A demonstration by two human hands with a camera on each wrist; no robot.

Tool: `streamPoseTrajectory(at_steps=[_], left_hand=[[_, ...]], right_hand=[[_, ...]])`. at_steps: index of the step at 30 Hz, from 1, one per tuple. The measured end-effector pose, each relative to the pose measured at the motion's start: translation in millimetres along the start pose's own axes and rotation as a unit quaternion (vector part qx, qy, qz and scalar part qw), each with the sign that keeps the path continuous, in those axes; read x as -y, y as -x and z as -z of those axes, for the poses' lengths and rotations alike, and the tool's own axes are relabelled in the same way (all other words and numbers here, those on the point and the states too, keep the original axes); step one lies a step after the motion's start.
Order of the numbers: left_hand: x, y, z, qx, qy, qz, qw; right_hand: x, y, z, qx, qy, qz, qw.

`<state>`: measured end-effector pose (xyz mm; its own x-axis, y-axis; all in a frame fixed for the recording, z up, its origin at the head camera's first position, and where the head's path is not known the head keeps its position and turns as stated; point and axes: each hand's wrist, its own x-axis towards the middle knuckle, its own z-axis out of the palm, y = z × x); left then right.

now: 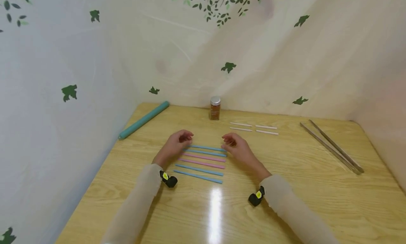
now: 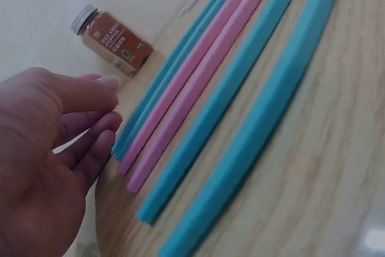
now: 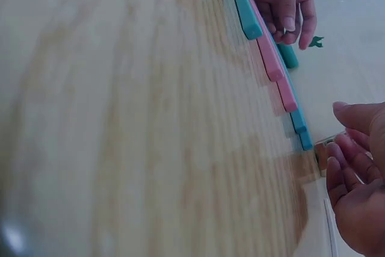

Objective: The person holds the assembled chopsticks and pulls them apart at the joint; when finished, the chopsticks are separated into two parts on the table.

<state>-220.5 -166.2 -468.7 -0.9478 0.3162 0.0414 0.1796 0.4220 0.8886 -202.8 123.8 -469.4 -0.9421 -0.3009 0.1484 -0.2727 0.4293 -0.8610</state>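
Several blue sticks (image 1: 198, 177) and two pink sticks (image 1: 203, 163) lie in a row, roughly parallel, on the wooden table. My left hand (image 1: 176, 144) hovers by the left ends of the far blue sticks, fingers loosely bent and thumb near the fingertips. Nothing shows between them in the left wrist view. At the opposite ends, my right hand (image 1: 238, 147) has loosely bent fingers and holds nothing visible. In the right wrist view, the blue stick (image 3: 305, 139) farthest back ends a little short of the right fingertips. Whether either hand touches a stick cannot be told.
Behind the row stands a silver-lidded jar (image 1: 215, 111) labelled red sweet pepper. Several thin white sticks (image 1: 266, 132) lie right of it. Long metal tongs (image 1: 330, 148) rest at the right, and a green rod (image 1: 144, 120) at the back left. Leaf-printed cloth hangs behind the table.
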Motion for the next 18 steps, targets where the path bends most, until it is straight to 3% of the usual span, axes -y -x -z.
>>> streamPoseTrajectory(at_steps=[3,7,9,18], left_hand=[[2.8,1.3,-0.6,0.006,-0.014,-0.010,0.9998],[3.8,2.5,-1.5,0.020,-0.023,0.003,0.9995],[4.2,2.0,-2.1,0.026,-0.025,0.007,0.9993],[3.5,-2.2,-5.4,0.042,-0.077,-0.033,0.9956]], right_hand=[[-3.0,1.5,-3.8,0.018,-0.008,-0.026,0.9994],[-6.2,3.1,-6.2,0.037,-0.004,-0.049,0.9981],[-6.6,3.4,-6.1,0.039,0.006,-0.041,0.9984],[-7.0,1.1,-5.0,0.055,0.062,0.019,0.9964]])
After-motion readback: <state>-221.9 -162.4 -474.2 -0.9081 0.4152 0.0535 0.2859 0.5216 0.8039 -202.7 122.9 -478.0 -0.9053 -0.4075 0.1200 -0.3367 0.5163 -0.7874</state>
